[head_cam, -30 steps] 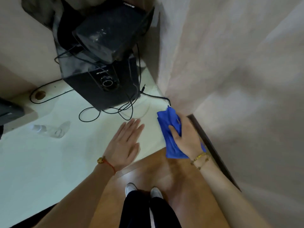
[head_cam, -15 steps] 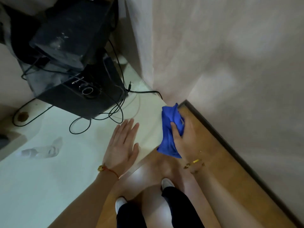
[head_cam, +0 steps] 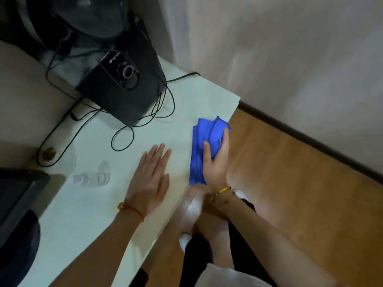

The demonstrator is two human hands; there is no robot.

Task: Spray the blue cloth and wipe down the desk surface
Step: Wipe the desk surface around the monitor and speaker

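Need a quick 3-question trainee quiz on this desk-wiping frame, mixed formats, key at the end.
1. True or false: the left hand rests flat on the desk.
2. The right hand grips the: A) spray bottle B) blue cloth C) cable.
3. Fill in: the clear spray bottle lies on its ____ on the desk.

Key:
1. True.
2. B, the blue cloth, at the desk's front edge.
3. Side, left of the left hand.

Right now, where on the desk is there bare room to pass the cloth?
Bare desk lies near the left hand and between it and the blue cloth in the right hand. It is crowded by the speaker, its cables and the clear bottle.
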